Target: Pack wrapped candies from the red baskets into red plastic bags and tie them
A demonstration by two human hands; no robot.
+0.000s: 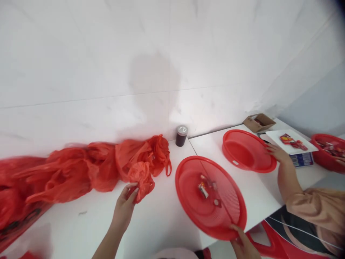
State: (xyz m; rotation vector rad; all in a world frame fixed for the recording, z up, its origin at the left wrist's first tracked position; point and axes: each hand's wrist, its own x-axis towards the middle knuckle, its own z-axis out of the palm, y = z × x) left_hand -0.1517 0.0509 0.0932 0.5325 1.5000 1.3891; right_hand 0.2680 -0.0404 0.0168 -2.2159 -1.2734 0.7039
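Observation:
My left hand is closed, thumb and fingers pinching a crumpled red plastic bag just above the white table. Behind it, a row of filled red plastic bags lies along the wall. At the lower right, my right hand grips the near rim of a red plastic basket; part of the hand is beyond the picture edge. The basket is tilted, and a few small wrapped packets lie in it.
A dark can stands by the wall. Farther right, a co-worker's hand touches a second red basket. Beyond are a cardboard box, a white tray with packets, and another red basket.

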